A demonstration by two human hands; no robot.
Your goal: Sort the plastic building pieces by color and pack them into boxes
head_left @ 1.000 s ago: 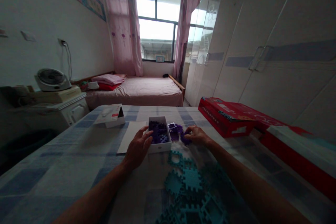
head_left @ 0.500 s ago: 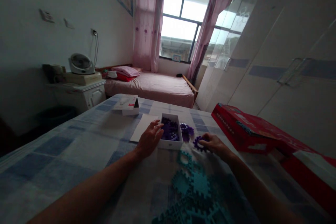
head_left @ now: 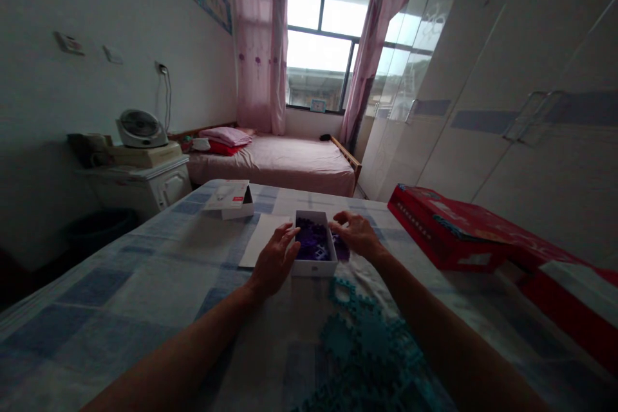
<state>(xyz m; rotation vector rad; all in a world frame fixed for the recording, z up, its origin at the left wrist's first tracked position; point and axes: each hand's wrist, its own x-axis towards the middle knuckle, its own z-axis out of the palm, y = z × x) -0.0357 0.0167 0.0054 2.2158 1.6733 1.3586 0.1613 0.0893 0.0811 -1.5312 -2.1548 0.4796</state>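
Note:
A white open box [head_left: 315,267] filled with purple toy gear pieces [head_left: 311,238] stands on the checked cloth. My left hand [head_left: 276,257] is at its left wall, fingers stretched and apart, fingertips at the rim. My right hand [head_left: 356,233] hovers at the box's right rim, fingers bent and slightly parted; I see no piece between them. Beneath this hand, more purple pieces [head_left: 342,250] lie on the cloth, partly covered. Nearer to me spreads a pile of teal gear pieces [head_left: 371,335], its right side partly behind my right forearm.
A white lid-like sheet [head_left: 255,248] lies left of the box. Farther back is a small white carton [head_left: 236,209] with its flap up. Large red boxes [head_left: 449,232] line the right side of the table. A bed [head_left: 299,158] stands beyond.
My right hand has moved left and away from me to the box's rim. The purple gear it was holding no longer shows in it. My left hand stays by the box.

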